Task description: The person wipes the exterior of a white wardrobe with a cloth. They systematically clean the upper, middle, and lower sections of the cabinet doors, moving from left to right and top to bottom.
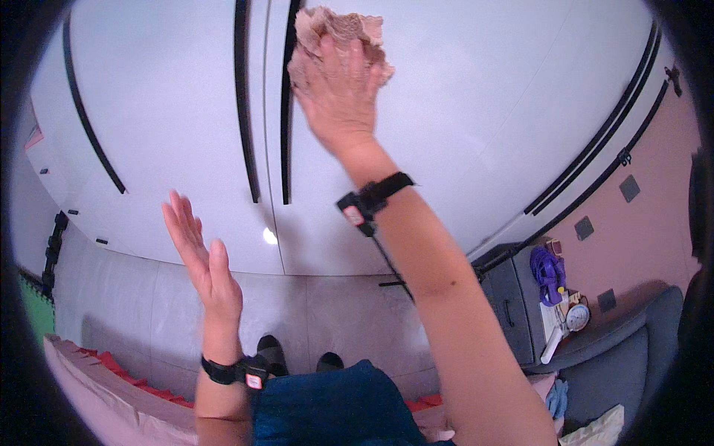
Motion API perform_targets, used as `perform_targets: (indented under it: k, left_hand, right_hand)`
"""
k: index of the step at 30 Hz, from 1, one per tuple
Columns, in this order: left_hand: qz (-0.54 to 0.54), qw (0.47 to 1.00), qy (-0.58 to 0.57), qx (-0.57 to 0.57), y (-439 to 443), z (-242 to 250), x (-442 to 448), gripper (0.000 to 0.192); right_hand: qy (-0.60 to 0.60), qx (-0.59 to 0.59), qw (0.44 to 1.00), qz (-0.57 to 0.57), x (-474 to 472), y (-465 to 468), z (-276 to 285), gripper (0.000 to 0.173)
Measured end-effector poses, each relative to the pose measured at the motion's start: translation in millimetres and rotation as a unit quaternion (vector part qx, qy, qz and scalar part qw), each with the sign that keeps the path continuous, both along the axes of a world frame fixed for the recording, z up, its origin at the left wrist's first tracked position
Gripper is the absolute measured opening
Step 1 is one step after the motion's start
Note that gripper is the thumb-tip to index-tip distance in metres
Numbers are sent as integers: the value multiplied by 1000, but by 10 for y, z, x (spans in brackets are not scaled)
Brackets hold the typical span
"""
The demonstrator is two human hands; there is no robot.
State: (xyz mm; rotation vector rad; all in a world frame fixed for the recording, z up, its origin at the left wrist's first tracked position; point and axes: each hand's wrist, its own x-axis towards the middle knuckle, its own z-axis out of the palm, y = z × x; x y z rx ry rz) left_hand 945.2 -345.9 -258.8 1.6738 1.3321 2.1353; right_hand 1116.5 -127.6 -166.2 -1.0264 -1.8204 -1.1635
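Observation:
At the top of the view my right hand (343, 100) presses a crumpled pinkish-brown cloth (340, 25) flat against a white cabinet door (457, 111), with its fingers spread over the fabric. The cloth lies beside a long black vertical handle strip (286, 139). My left hand (203, 256) is raised at the left, its fingers extended and the thumb apart, holding nothing. It hovers in front of the lower part of another white door (184, 139). Each wrist wears a black strap with a small device.
Grey tiled floor (223, 301) lies below the doors. At the right stand a dark bedside cabinet (507, 312), bearing a purple coiled item (548, 276), a round clock-like object (577, 318), and a grey upholstered bed or seat (613, 357). Pinkish bedding (122, 396) lies at the lower left.

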Motion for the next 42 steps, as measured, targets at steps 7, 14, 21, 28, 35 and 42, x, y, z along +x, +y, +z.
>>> perform_targets:
  k: [7,14,21,28,35,42]
  left_hand:
    - [27,924,-364,-109,-411,-618,-230,68]
    - [-32,833,-535,-137,-501,-1415,-514,50]
    - [-104,746,-585,-300,-454,-1846,-113,43]
    - [-161,725,-556,-373,-487,-2107,115,41]
    - [-220,688,-560,-407,-476,-2118,162,42]
    - [-237,669,-537,-456,-379,-2101,392,42]
  right_hand:
    - [304,-54,951,-1,1048,-249,146,45]
    - [327,59,913,-236,1634,176,-774,77]
    - [62,6,998,10,-214,-85,-1067,54]
    - [148,-24,989,-4,904,-275,-805,38]
    - [519,36,847,-113,1840,130,-1883,62]
    - [218,69,973,-8,157,81,-2062,62]
